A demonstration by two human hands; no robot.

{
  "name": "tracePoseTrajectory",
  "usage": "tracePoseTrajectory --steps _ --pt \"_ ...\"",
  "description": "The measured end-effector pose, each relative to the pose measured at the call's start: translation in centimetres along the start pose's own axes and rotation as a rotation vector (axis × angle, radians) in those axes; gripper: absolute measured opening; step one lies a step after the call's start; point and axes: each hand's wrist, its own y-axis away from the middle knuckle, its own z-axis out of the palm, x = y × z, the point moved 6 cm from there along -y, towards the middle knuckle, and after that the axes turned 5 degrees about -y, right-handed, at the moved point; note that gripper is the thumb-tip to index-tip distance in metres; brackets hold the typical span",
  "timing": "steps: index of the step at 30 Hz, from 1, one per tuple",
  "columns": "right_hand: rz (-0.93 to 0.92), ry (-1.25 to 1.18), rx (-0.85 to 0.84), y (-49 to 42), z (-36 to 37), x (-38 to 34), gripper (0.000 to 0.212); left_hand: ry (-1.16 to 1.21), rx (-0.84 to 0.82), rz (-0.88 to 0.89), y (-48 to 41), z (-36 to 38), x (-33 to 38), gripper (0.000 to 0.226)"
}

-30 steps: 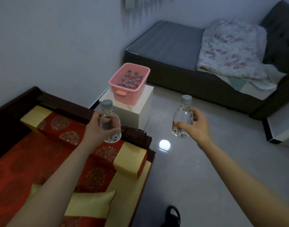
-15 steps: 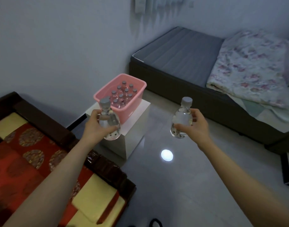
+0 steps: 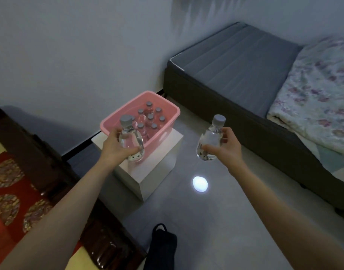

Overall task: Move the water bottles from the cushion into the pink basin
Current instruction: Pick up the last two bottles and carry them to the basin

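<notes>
My left hand [image 3: 114, 149] grips a clear water bottle [image 3: 130, 141] with a grey cap, held upright in front of the near wall of the pink basin [image 3: 168, 124]. My right hand [image 3: 226, 146] holds a second clear bottle [image 3: 211, 140] upright over the floor, to the right of the basin. The basin stands on a white box [image 3: 157, 162] and holds several grey-capped bottles [image 3: 149, 118] standing upright. The red patterned cushion [image 3: 9, 193] lies at the left edge on a dark wooden seat.
A dark wooden armrest [image 3: 44, 154] runs between the cushion and the white box. A grey bed [image 3: 235, 61] with a floral blanket [image 3: 319, 86] fills the right side. A bright light spot [image 3: 200, 183] shines on the tiled floor. My dark shoe [image 3: 161, 244] shows at the bottom.
I have stepped closer to the basin, which now looks larger and nearer. Both hands carried their bottles forward; the left bottle now overlaps the basin's near wall. The cushion has slid to the left edge.
</notes>
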Motion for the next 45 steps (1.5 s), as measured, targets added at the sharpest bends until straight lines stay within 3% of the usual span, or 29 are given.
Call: tracePoseTrajectory --steps 5,12,16,21,25,33,40,45 --pt "0.009 -0.028 -0.072 -7.6 3.1 -1.2 0.065 -0.046 0.001 -0.040 -5.2 0.8 0.4 0.078" --pt "-0.012 -0.080 -0.303 -15.9 8.5 -2.8 0.066 0.000 0.047 -0.084 -10.3 0.3 1.1 0.076" --pt "-0.060 -0.033 -0.569 -20.9 13.7 -4.2 0.065 0.057 0.119 -0.098 -12.9 -0.3 0.4 0.077" --pt "-0.158 0.144 -0.866 -25.5 21.0 -4.1 0.060 0.088 0.264 -0.260 -14.4 0.1 -1.5 0.074" --pt "-0.195 0.218 -1.087 -26.0 26.3 -2.4 0.051 0.101 0.390 -0.343 -14.5 1.2 -2.6 0.069" --pt "-0.392 0.459 -1.311 -24.8 32.8 3.4 0.039 0.090 0.498 -0.416 -13.7 2.8 -4.5 0.042" --pt "-0.541 0.786 -1.419 -23.5 36.4 5.9 0.011 0.007 0.454 -0.481 -12.9 3.5 -5.2 0.040" --pt "-0.712 1.030 -1.466 -22.2 37.6 7.0 0.015 -0.133 0.372 -0.452 -13.2 4.0 -5.1 0.043"
